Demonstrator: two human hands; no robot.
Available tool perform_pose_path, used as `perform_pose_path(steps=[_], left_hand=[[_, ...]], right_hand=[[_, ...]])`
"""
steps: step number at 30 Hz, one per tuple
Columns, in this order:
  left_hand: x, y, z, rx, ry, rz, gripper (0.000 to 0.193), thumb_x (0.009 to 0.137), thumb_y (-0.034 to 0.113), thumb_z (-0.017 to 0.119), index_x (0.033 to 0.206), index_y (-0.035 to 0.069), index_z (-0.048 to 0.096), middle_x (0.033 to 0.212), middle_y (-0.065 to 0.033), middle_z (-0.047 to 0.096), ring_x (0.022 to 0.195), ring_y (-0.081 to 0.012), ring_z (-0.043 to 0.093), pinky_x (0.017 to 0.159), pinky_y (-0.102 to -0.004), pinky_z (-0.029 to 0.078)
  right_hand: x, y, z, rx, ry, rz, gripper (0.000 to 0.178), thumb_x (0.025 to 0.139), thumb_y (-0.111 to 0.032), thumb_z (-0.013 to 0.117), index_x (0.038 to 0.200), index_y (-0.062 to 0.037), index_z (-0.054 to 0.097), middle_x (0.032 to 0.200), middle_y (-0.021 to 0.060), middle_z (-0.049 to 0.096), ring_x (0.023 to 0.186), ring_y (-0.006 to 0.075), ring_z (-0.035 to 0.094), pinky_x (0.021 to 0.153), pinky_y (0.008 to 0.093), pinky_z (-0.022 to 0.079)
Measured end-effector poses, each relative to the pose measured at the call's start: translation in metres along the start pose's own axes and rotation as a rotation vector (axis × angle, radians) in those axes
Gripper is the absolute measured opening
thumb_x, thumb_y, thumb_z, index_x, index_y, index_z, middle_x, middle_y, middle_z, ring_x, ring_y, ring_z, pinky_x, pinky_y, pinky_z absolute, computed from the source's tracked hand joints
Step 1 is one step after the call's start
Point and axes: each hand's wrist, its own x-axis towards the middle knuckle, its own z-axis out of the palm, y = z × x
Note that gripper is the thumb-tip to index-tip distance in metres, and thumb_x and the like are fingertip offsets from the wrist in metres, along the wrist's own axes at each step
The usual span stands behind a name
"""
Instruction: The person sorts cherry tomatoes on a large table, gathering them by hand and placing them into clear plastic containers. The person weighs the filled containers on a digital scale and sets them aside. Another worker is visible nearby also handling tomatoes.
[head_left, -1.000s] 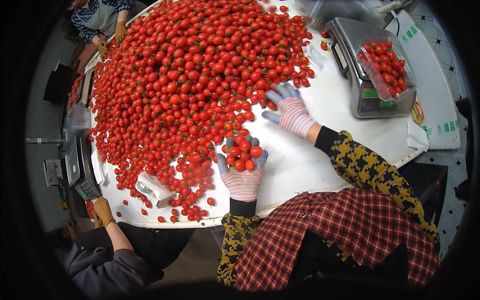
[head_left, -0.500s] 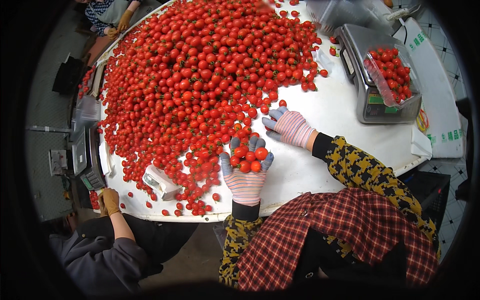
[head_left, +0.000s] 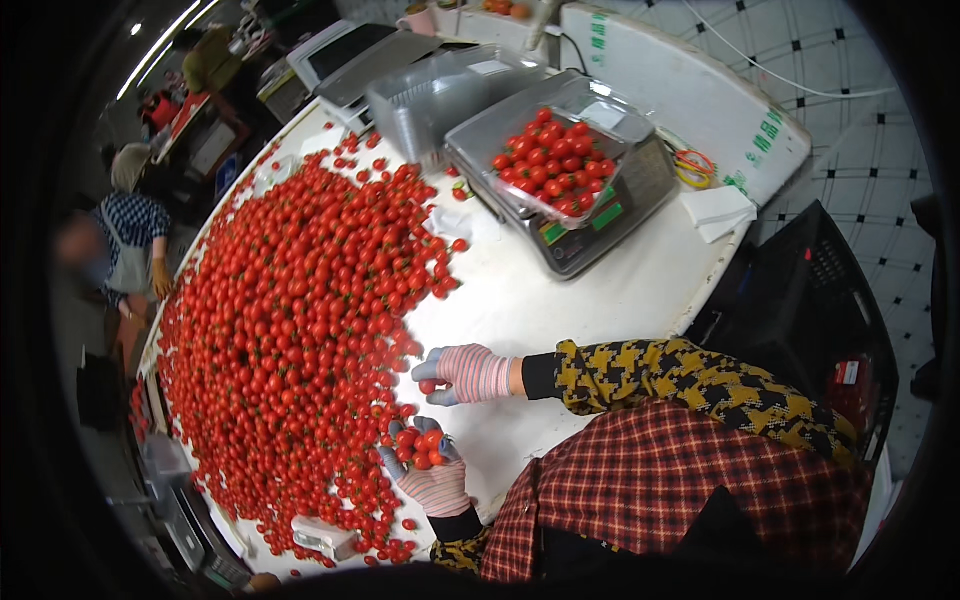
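My left hand point(head_left: 436, 484), in a striped glove with grey fingertips, is cupped palm up round several red cherry tomatoes point(head_left: 420, 449). It rests at the near right edge of a big heap of cherry tomatoes point(head_left: 290, 330) on the white table. Just beyond and to the right, my right hand point(head_left: 468, 374), gloved alike, has its fingers curled round a single cherry tomato point(head_left: 429, 386). Part of that tomato shows between the fingers. Farther back, a clear plastic box point(head_left: 610, 118) holding cherry tomatoes sits tilted on a weighing scale point(head_left: 590, 240).
A stack of clear plastic boxes point(head_left: 430, 105) stands behind the scale. Near the front lies a small white package point(head_left: 322, 537) among tomatoes. A black crate point(head_left: 800, 290) is beside the table at right. A co-worker's gloved hand point(head_left: 161, 278) is at the far left edge.
The view has turned right, bringing the scale and crate further in. My right hand's fingers have closed on a tomato. My left hand still cups its tomatoes.
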Motion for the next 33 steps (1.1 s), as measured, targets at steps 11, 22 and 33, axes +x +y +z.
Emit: perform_pose_path(steps=[11,22,33], left_hand=[[0.073,-0.034,0.096,0.252,-0.200,-0.151,0.044,0.089,0.046,0.056,0.121,0.016,0.059,0.125,-0.0152,0.057,0.108,-0.0309,0.059,0.075,-0.0447,0.058],[0.169,-0.175,0.222,0.742,-0.171,-0.072,0.039,0.089,0.047,0.054,0.110,0.014,0.061,0.108,-0.0117,0.062,0.095,-0.0278,0.061,0.080,-0.0502,0.051],[0.180,-0.209,0.220,2.143,-0.931,0.371,0.028,0.082,0.016,0.066,0.110,0.013,0.070,0.145,-0.0255,0.034,0.136,-0.0380,0.030,0.110,-0.0405,0.027]], right_hand=[[-0.057,-0.004,-0.209,0.187,0.696,-0.166,0.036,0.081,-0.025,0.072,0.110,-0.0078,0.061,0.096,0.0086,0.065,0.087,0.0181,0.062,0.080,0.0322,0.051],[-0.101,0.045,-0.270,-0.703,0.524,0.046,0.055,0.084,-0.044,0.061,0.130,-0.0148,0.051,0.133,0.0141,0.046,0.117,0.0350,0.051,0.096,0.0437,0.045],[-0.128,0.054,-0.306,-0.265,0.726,0.070,0.041,0.085,-0.026,0.065,0.119,-0.0047,0.059,0.132,0.0197,0.049,0.102,0.0303,0.061,0.085,0.0368,0.051]])
